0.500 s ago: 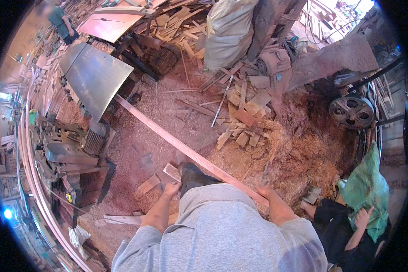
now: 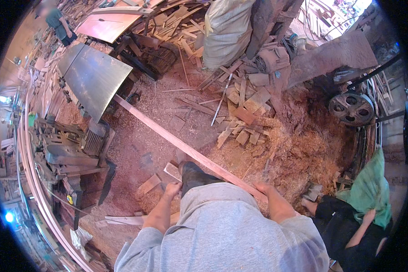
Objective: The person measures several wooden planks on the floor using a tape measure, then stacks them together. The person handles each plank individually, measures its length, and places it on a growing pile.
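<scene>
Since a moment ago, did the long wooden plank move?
No. The long wooden plank lies as before: its far end meets the grey metal machine table, its near end is in the right hand.

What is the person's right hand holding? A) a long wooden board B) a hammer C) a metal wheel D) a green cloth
A: the right hand grips the near end of the long wooden board, which slants away over the sawdust floor toward the metal machine table.

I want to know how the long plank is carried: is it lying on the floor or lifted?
Lifted: the right hand grips the long plank's near end above the sawdust floor; where its far end rests, cannot tell.
</scene>
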The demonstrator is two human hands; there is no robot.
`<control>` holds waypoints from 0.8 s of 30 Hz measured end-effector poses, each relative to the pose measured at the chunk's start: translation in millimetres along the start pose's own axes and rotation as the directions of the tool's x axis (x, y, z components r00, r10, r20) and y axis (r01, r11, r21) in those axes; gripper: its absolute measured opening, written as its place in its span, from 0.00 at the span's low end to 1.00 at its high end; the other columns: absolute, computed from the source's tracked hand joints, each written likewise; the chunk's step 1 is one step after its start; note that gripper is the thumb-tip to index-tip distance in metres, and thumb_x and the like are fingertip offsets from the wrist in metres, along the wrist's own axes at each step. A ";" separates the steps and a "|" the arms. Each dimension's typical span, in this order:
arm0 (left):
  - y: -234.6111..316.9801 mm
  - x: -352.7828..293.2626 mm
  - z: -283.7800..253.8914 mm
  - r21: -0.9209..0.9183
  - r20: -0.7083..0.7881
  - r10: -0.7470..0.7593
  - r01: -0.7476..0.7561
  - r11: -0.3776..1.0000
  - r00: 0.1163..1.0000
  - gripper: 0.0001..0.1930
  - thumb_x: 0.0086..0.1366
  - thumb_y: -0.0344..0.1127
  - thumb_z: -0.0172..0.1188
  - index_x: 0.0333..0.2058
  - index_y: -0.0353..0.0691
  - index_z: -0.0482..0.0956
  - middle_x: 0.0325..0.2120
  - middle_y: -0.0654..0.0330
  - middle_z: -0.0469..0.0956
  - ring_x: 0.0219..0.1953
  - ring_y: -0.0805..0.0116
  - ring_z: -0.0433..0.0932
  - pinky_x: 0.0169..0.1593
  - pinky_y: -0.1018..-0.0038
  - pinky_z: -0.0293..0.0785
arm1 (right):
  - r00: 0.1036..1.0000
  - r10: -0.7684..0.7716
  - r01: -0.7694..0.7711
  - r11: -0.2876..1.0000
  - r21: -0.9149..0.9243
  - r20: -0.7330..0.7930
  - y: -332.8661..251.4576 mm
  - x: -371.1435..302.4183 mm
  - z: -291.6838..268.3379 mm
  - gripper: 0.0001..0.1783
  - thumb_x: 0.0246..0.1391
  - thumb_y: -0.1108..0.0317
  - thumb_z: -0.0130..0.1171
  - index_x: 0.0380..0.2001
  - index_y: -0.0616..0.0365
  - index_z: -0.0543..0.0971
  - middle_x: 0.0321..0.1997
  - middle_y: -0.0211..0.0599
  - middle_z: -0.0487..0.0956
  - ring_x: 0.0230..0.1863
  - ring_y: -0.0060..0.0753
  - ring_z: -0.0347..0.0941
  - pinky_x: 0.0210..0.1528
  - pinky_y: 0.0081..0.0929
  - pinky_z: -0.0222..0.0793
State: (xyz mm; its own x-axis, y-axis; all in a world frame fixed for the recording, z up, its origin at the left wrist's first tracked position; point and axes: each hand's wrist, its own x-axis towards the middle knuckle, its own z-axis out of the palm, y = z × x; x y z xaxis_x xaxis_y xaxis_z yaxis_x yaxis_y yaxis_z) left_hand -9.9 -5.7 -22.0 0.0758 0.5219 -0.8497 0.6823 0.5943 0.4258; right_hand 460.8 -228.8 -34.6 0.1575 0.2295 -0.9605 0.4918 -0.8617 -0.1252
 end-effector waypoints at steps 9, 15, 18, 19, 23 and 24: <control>13.5 -14.0 1.4 0.035 -0.006 -0.044 0.044 0.998 0.999 0.18 0.61 0.44 0.58 0.42 0.36 0.84 0.32 0.58 0.84 0.32 0.70 0.81 0.35 0.72 0.75 | 1.000 0.000 0.000 1.000 0.000 -0.029 -23.3 -15.0 -4.5 0.40 0.62 0.38 0.41 0.58 0.67 0.72 0.66 0.52 0.68 0.68 0.50 0.62 0.68 0.40 0.56; 3.1 -7.2 3.0 0.000 0.000 -0.032 0.032 0.999 0.999 0.18 0.62 0.44 0.58 0.41 0.36 0.84 0.34 0.57 0.84 0.32 0.69 0.81 0.35 0.72 0.75 | 1.000 0.014 -0.014 0.999 0.030 0.018 -53.0 -42.9 -18.1 0.40 0.63 0.39 0.41 0.58 0.68 0.72 0.66 0.54 0.67 0.68 0.51 0.62 0.67 0.42 0.58; -4.5 3.4 4.5 0.027 -0.001 -0.011 0.011 1.000 1.000 0.19 0.61 0.46 0.58 0.41 0.35 0.84 0.33 0.56 0.84 0.32 0.68 0.81 0.35 0.71 0.75 | 0.999 0.038 -0.038 0.996 0.084 0.008 -33.3 -10.1 -6.6 0.40 0.63 0.38 0.40 0.58 0.67 0.72 0.66 0.54 0.68 0.67 0.51 0.64 0.66 0.42 0.59; -7.5 6.2 4.2 0.049 -0.004 -0.012 0.012 0.999 1.000 0.20 0.61 0.46 0.58 0.41 0.35 0.84 0.33 0.55 0.84 0.32 0.67 0.81 0.36 0.71 0.75 | 1.000 0.022 -0.023 0.993 0.119 0.013 -32.4 -8.1 -5.0 0.40 0.63 0.38 0.40 0.58 0.67 0.72 0.65 0.55 0.68 0.66 0.51 0.64 0.66 0.42 0.59; -17.8 6.8 4.6 0.030 -0.027 -0.031 0.032 0.999 0.999 0.21 0.61 0.48 0.58 0.40 0.35 0.84 0.32 0.54 0.84 0.32 0.66 0.81 0.37 0.70 0.76 | 0.998 -0.043 0.042 0.999 0.007 0.036 -68.1 -39.5 -19.1 0.41 0.62 0.37 0.40 0.57 0.67 0.73 0.63 0.54 0.71 0.64 0.51 0.67 0.65 0.42 0.60; -13.9 6.0 4.9 0.041 -0.020 -0.032 0.033 0.999 0.999 0.21 0.61 0.48 0.58 0.40 0.34 0.84 0.32 0.54 0.84 0.32 0.66 0.81 0.37 0.70 0.76 | 0.999 -0.030 0.030 0.999 -0.010 0.015 -64.6 -36.0 -18.7 0.41 0.62 0.37 0.40 0.57 0.65 0.73 0.63 0.53 0.71 0.65 0.50 0.66 0.66 0.42 0.59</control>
State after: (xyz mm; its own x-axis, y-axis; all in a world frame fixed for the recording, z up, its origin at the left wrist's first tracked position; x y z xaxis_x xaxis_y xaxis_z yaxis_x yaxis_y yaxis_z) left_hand -15.4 -13.9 -34.5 0.0391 0.5144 -0.8566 0.7137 0.5857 0.3843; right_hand 439.4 -173.0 12.7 0.1298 0.2487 -0.9598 0.5053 -0.8495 -0.1518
